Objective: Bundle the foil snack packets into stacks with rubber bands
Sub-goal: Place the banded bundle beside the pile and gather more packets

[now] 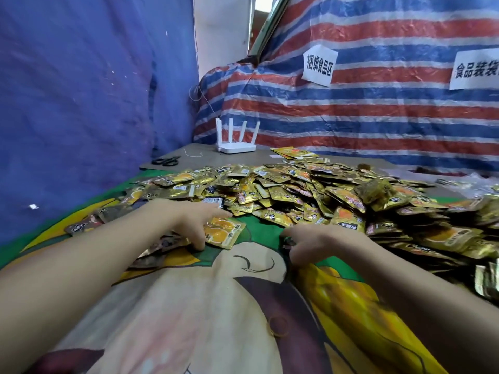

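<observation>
While your left hand (194, 225) pinches the orange-printed gold foil snack packet (222, 232) just before the heap of gold packets (297, 190), square more onto it evenly; your right hand (313, 245) curls its fingers, holding what I cannot tell.

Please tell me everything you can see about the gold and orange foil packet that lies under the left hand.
The gold foil snack packet with an orange picture is flat, rectangular and shiny. It lies face up, slightly turned, on the green part of the printed cloth, just before the big pile of packets. Fingers of the left hand cover its left edge; whether they grip is unclear.
</observation>
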`<act>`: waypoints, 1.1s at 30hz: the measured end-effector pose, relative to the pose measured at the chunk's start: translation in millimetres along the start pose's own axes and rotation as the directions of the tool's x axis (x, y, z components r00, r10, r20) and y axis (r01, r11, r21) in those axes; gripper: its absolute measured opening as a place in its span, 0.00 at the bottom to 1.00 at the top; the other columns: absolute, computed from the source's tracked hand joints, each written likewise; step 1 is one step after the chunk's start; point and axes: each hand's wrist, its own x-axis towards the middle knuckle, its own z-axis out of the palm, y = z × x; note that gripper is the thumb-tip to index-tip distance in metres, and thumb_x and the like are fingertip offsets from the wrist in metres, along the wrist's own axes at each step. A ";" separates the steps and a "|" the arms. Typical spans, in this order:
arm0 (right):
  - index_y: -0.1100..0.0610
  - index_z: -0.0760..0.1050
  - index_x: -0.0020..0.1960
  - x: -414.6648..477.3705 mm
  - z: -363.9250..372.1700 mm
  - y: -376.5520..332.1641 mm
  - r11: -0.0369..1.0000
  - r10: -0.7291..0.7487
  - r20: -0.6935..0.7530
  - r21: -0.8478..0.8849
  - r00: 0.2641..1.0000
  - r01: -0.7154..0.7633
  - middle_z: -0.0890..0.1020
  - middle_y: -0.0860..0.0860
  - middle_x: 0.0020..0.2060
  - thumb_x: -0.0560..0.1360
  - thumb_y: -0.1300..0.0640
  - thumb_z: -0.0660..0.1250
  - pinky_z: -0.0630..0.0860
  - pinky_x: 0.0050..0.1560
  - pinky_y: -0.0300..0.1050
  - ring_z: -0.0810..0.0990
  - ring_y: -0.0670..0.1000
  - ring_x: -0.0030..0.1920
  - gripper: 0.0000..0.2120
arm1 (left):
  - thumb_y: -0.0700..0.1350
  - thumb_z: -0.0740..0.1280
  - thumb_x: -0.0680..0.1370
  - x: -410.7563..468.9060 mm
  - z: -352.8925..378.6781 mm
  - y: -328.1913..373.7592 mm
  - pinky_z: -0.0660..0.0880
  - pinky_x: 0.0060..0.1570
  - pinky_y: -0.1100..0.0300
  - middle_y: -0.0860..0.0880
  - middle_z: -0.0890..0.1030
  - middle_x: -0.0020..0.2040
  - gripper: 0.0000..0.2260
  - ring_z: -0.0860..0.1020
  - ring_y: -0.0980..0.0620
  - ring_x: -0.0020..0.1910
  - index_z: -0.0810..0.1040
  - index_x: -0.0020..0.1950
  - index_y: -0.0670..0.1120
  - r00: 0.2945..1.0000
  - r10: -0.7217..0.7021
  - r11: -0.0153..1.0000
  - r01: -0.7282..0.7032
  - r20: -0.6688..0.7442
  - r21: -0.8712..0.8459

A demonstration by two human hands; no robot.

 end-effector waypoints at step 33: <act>0.47 0.70 0.51 50.0 -16.8 42.5 0.996 -0.032 -0.263 -0.087 0.964 0.010 0.73 0.52 0.54 0.72 0.35 0.71 0.70 0.62 0.57 0.68 0.55 0.59 0.19 | 0.44 0.79 0.69 15.2 -5.1 68.6 0.80 0.46 0.49 0.48 0.78 0.51 0.20 0.78 0.46 0.49 0.75 0.56 0.47 0.919 0.007 0.997 -0.039 -0.394 -0.073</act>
